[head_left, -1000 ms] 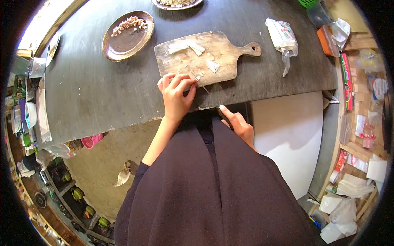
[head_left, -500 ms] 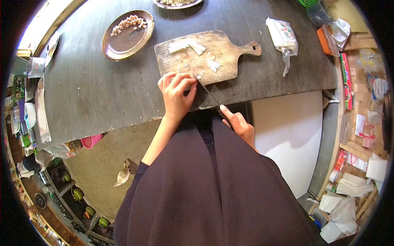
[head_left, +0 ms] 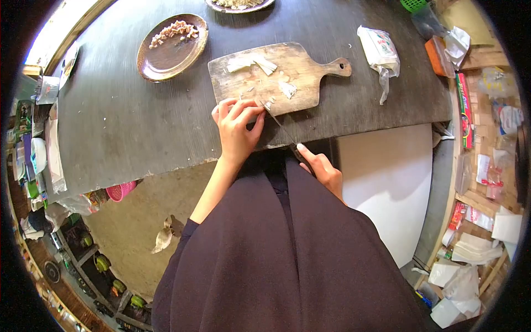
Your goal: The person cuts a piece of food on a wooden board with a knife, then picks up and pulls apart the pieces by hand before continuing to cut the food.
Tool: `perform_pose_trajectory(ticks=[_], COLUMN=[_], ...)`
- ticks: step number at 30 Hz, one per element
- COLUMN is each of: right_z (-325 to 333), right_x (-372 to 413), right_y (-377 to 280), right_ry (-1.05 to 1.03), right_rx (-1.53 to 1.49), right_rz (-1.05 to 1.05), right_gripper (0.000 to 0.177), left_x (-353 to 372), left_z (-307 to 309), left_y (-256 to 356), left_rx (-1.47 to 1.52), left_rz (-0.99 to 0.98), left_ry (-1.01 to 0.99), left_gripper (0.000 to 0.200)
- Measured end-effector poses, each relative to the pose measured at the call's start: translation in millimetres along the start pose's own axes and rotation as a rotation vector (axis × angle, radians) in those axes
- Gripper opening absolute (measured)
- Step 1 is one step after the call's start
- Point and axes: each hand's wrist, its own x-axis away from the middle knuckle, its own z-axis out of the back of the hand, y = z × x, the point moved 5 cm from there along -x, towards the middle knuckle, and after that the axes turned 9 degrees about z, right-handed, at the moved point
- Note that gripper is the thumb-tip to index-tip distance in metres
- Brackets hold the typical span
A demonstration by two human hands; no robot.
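Note:
A wooden cutting board (head_left: 301, 77) with a handle at its right lies near the table's front edge. Pale strips (head_left: 266, 65) and small chopped white bits (head_left: 287, 89) rest on it. My left hand (head_left: 238, 124) is over the board's lower left edge, fingers curled and pressed together; what they hold is hidden. My right hand (head_left: 323, 169) grips the knife (head_left: 284, 129) by its dark handle, with the index finger stretched along it. The blade points up and left, its tip beside my left fingertips at the board's front edge.
A brown plate (head_left: 167, 62) with small diced pieces (head_left: 177, 30) stands behind and left of the board. Another plate (head_left: 238, 8) with pale shreds is at the back. A plastic packet (head_left: 379, 50) lies on the dark table (head_left: 149, 127) to the right.

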Motion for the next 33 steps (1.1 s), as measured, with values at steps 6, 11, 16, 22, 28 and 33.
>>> perform_pose_trajectory(ticks=[6,11,16,22,28,33], right_z=[2.5,-1.6,-0.2,4.4,-4.1,-3.9], right_x=[-0.3,1.8,-3.5,-1.5,2.7,-0.4], right_y=[-1.8,1.3,-0.2,-2.0,4.0,2.3], right_ry=[-0.018,-0.025,-0.047,-0.043,-0.021,-0.034], right_rx=[0.007,-0.020,-0.001,-0.024,-0.028,-0.043], right_rz=[0.003,-0.019,-0.029,-0.024,-0.013,-0.035], right_gripper=[0.052,0.051,0.049,0.048,0.048,0.048], left_x=[-0.5,-0.6,-0.1,-0.3,-0.8,-0.7], left_z=[0.3,0.3,-0.5,0.9,1.4,0.0], left_y=[-0.1,-0.6,-0.2,0.7,0.0,-1.3], left_rx=[0.000,0.010,0.009,0.011,0.002,0.025], left_rz=[0.000,0.003,0.009,0.005,0.002,0.003], left_ry=[-0.003,0.001,0.005,-0.001,-0.008,-0.004], left_gripper=[0.017,0.017,0.017,0.018,0.017,0.016])
